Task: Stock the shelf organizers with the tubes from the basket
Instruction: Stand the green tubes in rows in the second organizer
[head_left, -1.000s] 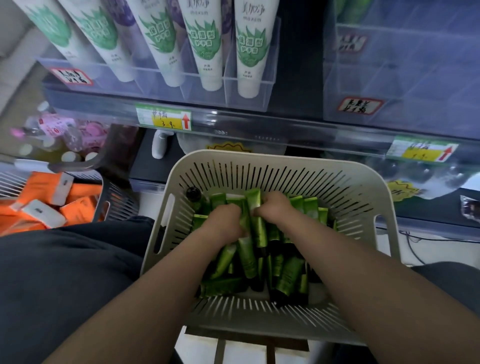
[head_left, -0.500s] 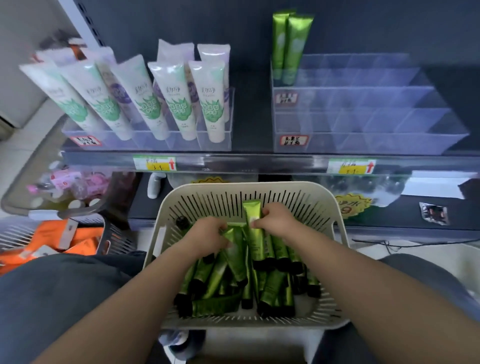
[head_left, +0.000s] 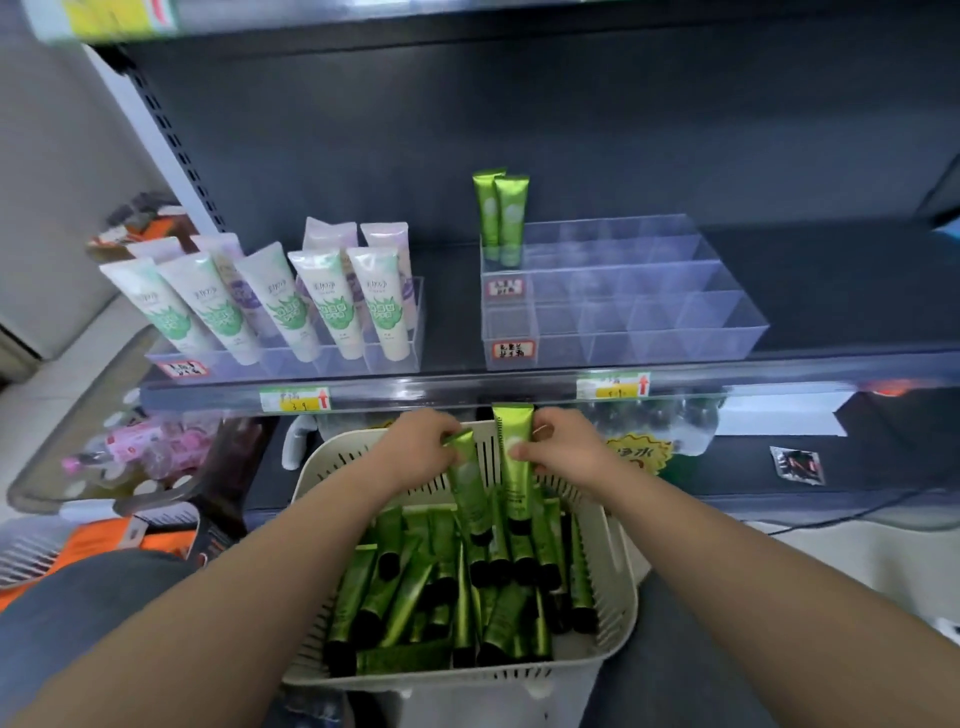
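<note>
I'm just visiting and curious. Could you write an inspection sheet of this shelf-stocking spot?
Surface: dark shelf; clear organizer nearly unfilled.
Job's things: two green tubes stand in its back-left corner; many more in the white basket.
Clutter: white tubes in the left organizer; orange packets lower left.
Hands: left hand grips a tilted tube; right hand an upright tube.
Cables: thin dark cable at right.
Surroundings: yellow price tags on the shelf edge.

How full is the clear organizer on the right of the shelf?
Nearly empty. The clear organizer holds just two green tubes, standing upright in its back left corner; the other compartments look bare.
</note>
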